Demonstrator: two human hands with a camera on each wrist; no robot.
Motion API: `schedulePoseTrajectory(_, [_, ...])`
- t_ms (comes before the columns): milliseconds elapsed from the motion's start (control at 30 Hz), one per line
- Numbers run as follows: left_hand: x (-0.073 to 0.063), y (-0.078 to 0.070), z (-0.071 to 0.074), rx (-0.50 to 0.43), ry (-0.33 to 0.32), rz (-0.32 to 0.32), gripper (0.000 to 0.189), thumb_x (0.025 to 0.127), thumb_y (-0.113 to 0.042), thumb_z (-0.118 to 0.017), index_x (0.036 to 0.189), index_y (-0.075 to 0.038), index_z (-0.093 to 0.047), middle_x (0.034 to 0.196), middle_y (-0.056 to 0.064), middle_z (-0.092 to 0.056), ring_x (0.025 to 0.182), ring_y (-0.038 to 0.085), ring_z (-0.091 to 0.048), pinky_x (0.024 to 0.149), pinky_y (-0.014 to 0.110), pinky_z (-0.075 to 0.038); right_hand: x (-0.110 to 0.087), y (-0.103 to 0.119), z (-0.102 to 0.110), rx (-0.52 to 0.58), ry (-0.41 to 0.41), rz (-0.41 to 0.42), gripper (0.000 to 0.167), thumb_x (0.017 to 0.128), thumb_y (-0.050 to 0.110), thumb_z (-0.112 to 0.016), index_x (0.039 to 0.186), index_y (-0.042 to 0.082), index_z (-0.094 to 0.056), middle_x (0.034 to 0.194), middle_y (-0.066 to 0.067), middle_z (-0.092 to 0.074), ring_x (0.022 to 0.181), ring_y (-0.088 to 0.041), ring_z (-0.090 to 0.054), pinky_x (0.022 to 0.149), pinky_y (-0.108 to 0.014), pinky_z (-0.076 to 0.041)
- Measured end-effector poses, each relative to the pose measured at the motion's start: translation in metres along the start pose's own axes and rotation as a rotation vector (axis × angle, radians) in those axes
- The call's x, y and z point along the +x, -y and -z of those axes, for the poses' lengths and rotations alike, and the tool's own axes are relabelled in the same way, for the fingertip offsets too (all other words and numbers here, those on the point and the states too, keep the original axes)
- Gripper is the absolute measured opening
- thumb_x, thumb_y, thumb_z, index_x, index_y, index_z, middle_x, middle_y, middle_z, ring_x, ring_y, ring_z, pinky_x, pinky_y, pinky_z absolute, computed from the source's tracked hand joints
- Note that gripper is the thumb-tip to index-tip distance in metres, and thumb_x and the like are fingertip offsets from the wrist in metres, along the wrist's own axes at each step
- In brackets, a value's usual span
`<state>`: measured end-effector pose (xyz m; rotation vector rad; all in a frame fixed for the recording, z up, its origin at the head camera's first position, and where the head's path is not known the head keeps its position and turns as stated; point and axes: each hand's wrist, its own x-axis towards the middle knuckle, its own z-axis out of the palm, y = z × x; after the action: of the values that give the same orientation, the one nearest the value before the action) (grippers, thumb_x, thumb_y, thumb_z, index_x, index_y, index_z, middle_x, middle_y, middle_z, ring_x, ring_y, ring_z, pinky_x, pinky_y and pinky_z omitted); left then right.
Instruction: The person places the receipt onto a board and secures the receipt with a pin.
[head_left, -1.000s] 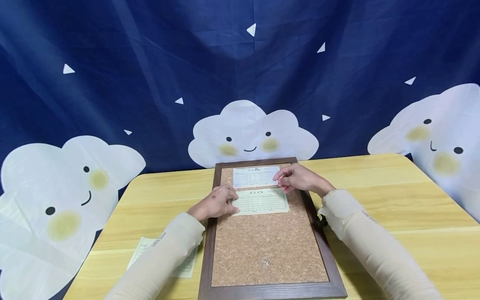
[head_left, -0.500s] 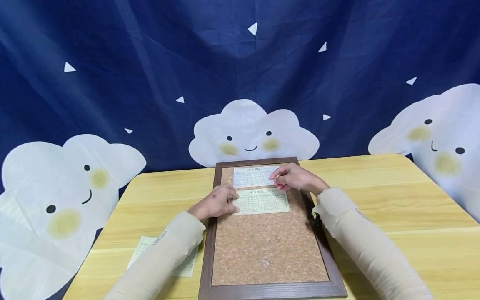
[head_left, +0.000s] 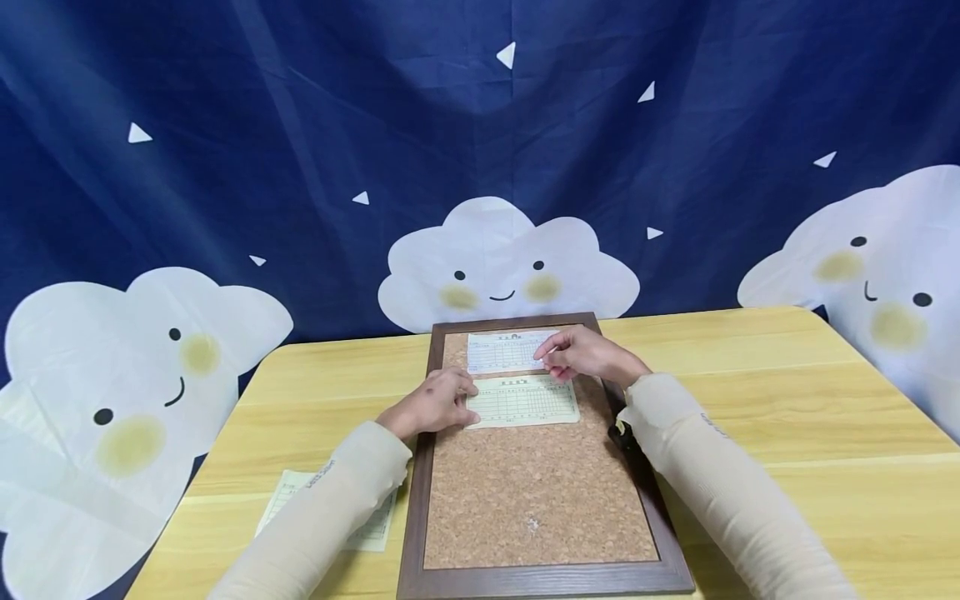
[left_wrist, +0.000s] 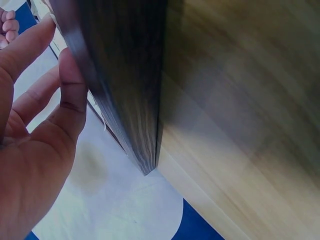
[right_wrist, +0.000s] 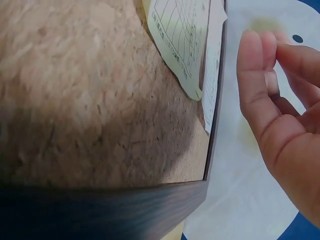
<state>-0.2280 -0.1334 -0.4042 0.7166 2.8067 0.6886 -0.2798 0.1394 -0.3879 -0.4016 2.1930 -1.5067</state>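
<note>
A framed cork board (head_left: 540,492) lies on the table. On its upper part a white printed slip (head_left: 498,354) lies above a pale green printed slip (head_left: 521,402). My left hand (head_left: 435,402) reaches over the frame's left side, thumb and fingertips spread at the green slip's left edge. In the left wrist view its fingers (left_wrist: 72,85) bend over the dark frame. Over the white slip's right end, my right hand (head_left: 588,354) pinches a small pale push pin (right_wrist: 271,82) between thumb and fingers. Part of the pin is hidden by the fingers.
Another green printed slip (head_left: 375,525) lies on the table left of the board, partly under the left sleeve (head_left: 318,508). A small clear cluster (head_left: 532,525) sits low on the cork. Behind the wooden table (head_left: 795,392) hangs a blue curtain (head_left: 322,125) with clouds.
My right hand has moved slightly left along the white slip, still pinching the push pin. My left hand stays at the green slip's left edge.
</note>
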Motion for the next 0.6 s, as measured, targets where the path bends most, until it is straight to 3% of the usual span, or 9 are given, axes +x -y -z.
schedulePoseTrajectory(200, [0.001, 0.000, -0.001, -0.006, -0.004, 0.016, 0.039, 0.082, -0.010, -0.083, 0.117, 0.003, -0.071, 0.130, 0.016, -0.058, 0.106, 0.023, -0.058, 0.096, 0.037, -0.049, 0.002, -0.001, -0.004, 0.013, 0.007, -0.014, 0.023, 0.098, -0.006, -0.055, 0.118, -0.016, -0.061, 0.085, -0.016, -0.064, 0.068, -0.014, -0.061, 0.069, -0.034, -0.059])
schedulePoseTrajectory(600, [0.001, 0.001, -0.001, -0.012, -0.002, 0.008, 0.037, 0.082, -0.009, -0.083, 0.115, 0.004, -0.072, 0.130, 0.015, -0.060, 0.127, 0.029, -0.051, 0.106, 0.041, -0.043, 0.010, 0.001, -0.015, -0.015, 0.047, -0.020, 0.023, 0.100, -0.003, -0.051, 0.118, -0.013, -0.060, 0.084, -0.010, -0.057, 0.074, -0.016, -0.057, 0.075, -0.035, -0.057])
